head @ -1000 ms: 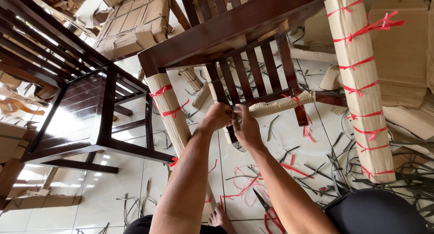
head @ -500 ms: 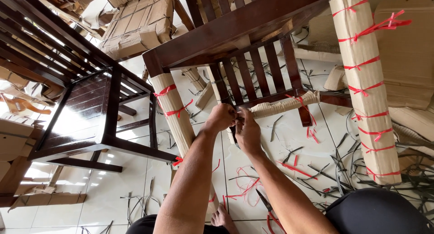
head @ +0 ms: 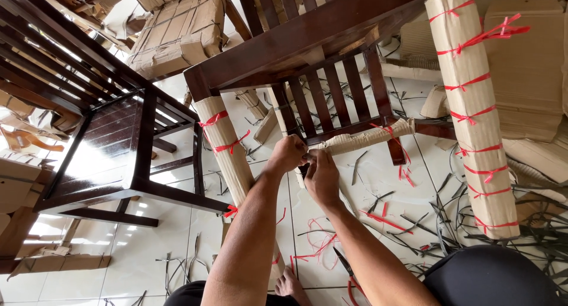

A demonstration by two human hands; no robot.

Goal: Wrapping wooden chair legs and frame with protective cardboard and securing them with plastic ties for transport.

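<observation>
A dark wooden chair [head: 313, 34] lies tipped over in front of me. Two of its legs are wrapped in brown corrugated cardboard tied with red plastic string, one on the left [head: 223, 146] and one on the right [head: 473, 111]. A lower rail wrapped in cardboard [head: 367, 137] runs between them. My left hand [head: 287, 154] and my right hand [head: 321, 176] meet at the near end of that rail, fingers pinched together on the wrapping; whatever is pinched between the fingers is hidden.
Another dark chair [head: 112, 146] stands at the left. Cardboard-wrapped bundles [head: 177, 28] lie behind. Scissors [head: 343, 263], loose red string [head: 319, 241] and black strap offcuts [head: 449, 217] litter the white tiled floor. My bare foot [head: 290, 285] is at the bottom.
My hands stay at the rail end, with small finger movements; the right hand has slid slightly lower. The view shifted a little.
</observation>
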